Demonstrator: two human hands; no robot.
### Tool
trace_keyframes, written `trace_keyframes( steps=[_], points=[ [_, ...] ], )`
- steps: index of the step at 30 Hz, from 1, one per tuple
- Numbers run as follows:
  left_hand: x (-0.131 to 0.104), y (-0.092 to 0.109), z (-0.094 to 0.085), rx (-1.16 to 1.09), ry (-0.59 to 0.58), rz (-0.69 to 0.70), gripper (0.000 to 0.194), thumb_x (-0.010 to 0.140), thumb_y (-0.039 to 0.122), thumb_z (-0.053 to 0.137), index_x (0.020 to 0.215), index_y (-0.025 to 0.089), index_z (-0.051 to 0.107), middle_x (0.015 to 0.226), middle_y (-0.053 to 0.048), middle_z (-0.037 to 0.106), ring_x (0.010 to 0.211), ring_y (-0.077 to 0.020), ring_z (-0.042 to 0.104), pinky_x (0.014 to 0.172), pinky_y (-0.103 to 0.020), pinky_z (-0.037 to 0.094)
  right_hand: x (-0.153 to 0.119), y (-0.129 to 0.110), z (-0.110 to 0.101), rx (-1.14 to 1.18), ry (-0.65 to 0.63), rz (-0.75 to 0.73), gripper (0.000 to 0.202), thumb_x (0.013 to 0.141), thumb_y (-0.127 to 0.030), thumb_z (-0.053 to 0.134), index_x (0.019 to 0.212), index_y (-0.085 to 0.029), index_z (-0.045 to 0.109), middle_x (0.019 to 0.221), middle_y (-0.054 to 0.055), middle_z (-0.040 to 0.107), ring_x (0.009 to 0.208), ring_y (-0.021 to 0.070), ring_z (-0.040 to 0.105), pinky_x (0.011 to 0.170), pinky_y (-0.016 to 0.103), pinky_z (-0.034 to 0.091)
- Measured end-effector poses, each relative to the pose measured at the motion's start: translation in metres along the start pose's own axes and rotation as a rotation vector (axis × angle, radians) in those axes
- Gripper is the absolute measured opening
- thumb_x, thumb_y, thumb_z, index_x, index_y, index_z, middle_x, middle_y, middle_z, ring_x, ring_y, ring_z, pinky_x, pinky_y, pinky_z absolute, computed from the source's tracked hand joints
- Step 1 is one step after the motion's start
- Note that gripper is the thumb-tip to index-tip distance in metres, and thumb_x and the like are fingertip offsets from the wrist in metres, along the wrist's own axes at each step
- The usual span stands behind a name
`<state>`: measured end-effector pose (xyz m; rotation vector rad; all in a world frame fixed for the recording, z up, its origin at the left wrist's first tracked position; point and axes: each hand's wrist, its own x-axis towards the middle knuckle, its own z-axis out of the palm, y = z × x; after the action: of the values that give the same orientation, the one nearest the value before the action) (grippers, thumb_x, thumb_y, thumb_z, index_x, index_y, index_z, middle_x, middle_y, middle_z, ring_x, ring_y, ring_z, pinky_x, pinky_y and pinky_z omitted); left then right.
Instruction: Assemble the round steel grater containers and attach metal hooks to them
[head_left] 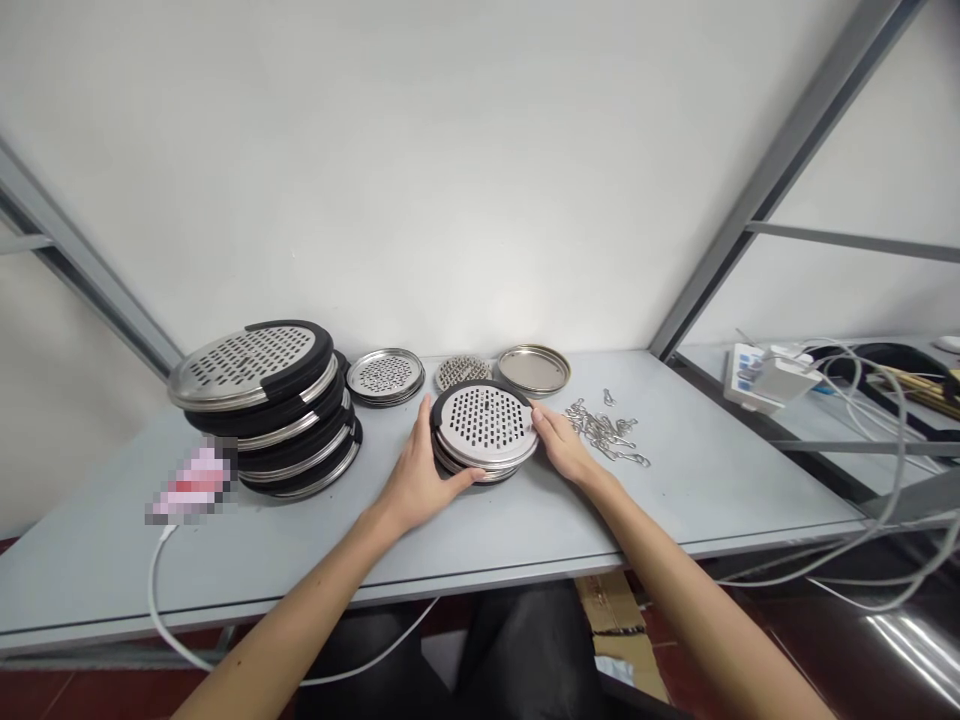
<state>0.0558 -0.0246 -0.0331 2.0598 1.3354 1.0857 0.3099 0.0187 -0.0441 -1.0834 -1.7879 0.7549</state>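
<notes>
Between my hands, near the table's middle, sits a round metal grater [489, 418] with slotted holes and a black rim strip along its back left. It lies on top of a short pile of similar discs. My left hand [421, 478] grips the left side of the pile, thumb along the front edge. On the right edge, my right hand [561, 446] is closed with its fingers at the rim. Just behind stand a small disc with raised holes [463, 372] and a plain shallow metal lid [534, 369]. Loose metal clips [604, 430] lie beside my right hand.
A tall stack of black-edged round graters [274, 440] stands at the left. Several perforated metal discs [385, 375] are piled behind my left hand. A phone-like blurred object [193, 485] with a white cable lies at the left. A power strip [757, 378] sits beyond the frame post.
</notes>
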Motion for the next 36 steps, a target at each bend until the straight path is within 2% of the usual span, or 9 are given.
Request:
trace_keyframes(
  steps=[4, 8, 14, 19, 23, 28, 33, 34, 36],
  points=[
    [0.000, -0.001, -0.005, 0.022, -0.005, 0.024, 0.106, 0.078, 0.048, 0.071, 0.154, 0.021, 0.003, 0.157, -0.019, 0.022, 0.145, -0.0353, 0.023, 0.115, -0.054, 0.025, 0.000, -0.001, 0.000, 0.019, -0.019, -0.012, 0.055, 0.096, -0.056, 0.036, 0.140, -0.026, 0.050, 0.141, 0.004, 0.054, 0.131, 0.0279, 0.049, 0.114, 0.047, 0.031],
    [0.000, 0.001, -0.007, 0.086, -0.007, 0.079, 0.100, 0.077, 0.049, 0.071, 0.152, 0.018, 0.012, 0.153, -0.019, 0.029, 0.142, -0.0349, 0.029, 0.115, -0.053, 0.028, 0.002, -0.003, 0.001, 0.021, -0.032, -0.018, 0.052, 0.095, -0.054, 0.041, 0.139, -0.026, 0.051, 0.138, 0.005, 0.057, 0.128, 0.0279, 0.051, 0.112, 0.048, 0.032],
    [-0.002, 0.002, -0.007, 0.153, 0.091, 0.113, 0.103, 0.071, 0.050, 0.076, 0.150, 0.016, 0.020, 0.151, -0.020, 0.033, 0.142, -0.0387, 0.027, 0.113, -0.057, 0.029, 0.004, -0.002, 0.000, -0.002, 0.051, -0.069, 0.048, 0.092, -0.056, 0.047, 0.123, -0.025, 0.066, 0.138, 0.010, 0.054, 0.130, 0.0292, 0.047, 0.112, 0.048, 0.032],
    [-0.003, 0.000, -0.007, -0.060, 0.219, 0.260, 0.112, 0.070, 0.048, 0.079, 0.153, 0.020, 0.009, 0.155, -0.019, 0.027, 0.142, -0.0355, 0.030, 0.115, -0.053, 0.029, 0.002, -0.009, 0.000, 0.134, 0.075, -0.132, 0.039, 0.090, -0.052, 0.053, 0.117, -0.028, 0.070, 0.131, 0.007, 0.060, 0.126, 0.0285, 0.051, 0.111, 0.046, 0.033],
    [-0.005, 0.002, -0.004, -0.206, 0.213, 0.315, 0.112, 0.072, 0.042, 0.079, 0.154, 0.022, 0.006, 0.157, -0.018, 0.024, 0.142, -0.0349, 0.029, 0.115, -0.051, 0.029, 0.001, -0.013, 0.004, 0.302, 0.105, -0.118, 0.037, 0.089, -0.046, 0.058, 0.120, -0.029, 0.068, 0.129, 0.004, 0.063, 0.124, 0.0281, 0.054, 0.109, 0.045, 0.036],
    [-0.006, 0.007, 0.000, -0.333, 0.192, 0.262, 0.098, 0.079, 0.028, 0.074, 0.154, 0.023, 0.012, 0.155, -0.018, 0.030, 0.135, -0.0322, 0.043, 0.110, -0.047, 0.039, 0.001, -0.012, 0.007, 0.483, 0.137, -0.003, 0.044, 0.087, -0.042, 0.062, 0.127, -0.025, 0.062, 0.117, 0.006, 0.070, 0.109, 0.0278, 0.063, 0.098, 0.044, 0.047],
    [-0.002, 0.014, -0.002, -0.555, 0.196, 0.133, 0.090, 0.081, 0.030, 0.073, 0.153, 0.023, 0.019, 0.158, -0.019, 0.023, 0.135, -0.0311, 0.043, 0.110, -0.043, 0.041, 0.001, -0.017, 0.008, 0.480, 0.124, 0.034, 0.056, 0.086, -0.043, 0.064, 0.136, -0.022, 0.052, 0.112, 0.009, 0.071, 0.103, 0.0266, 0.066, 0.093, 0.045, 0.051],
    [0.001, 0.016, -0.003, -0.614, 0.186, 0.099, 0.090, 0.080, 0.032, 0.073, 0.152, 0.022, 0.020, 0.156, -0.020, 0.026, 0.134, -0.0308, 0.045, 0.109, -0.043, 0.041, 0.001, -0.018, 0.009, 0.466, 0.122, 0.030, 0.058, 0.086, -0.043, 0.064, 0.137, -0.021, 0.050, 0.111, 0.009, 0.071, 0.102, 0.0266, 0.066, 0.093, 0.045, 0.051],
    [0.005, 0.019, -0.006, -0.718, 0.186, 0.000, 0.087, 0.080, 0.036, 0.073, 0.150, 0.019, 0.025, 0.146, -0.021, 0.044, 0.128, -0.0292, 0.052, 0.106, -0.044, 0.044, 0.001, -0.019, 0.009, 0.425, 0.124, 0.020, 0.061, 0.086, -0.045, 0.063, 0.140, -0.021, 0.046, 0.110, 0.009, 0.072, 0.100, 0.0261, 0.067, 0.091, 0.045, 0.052]
  ],
)
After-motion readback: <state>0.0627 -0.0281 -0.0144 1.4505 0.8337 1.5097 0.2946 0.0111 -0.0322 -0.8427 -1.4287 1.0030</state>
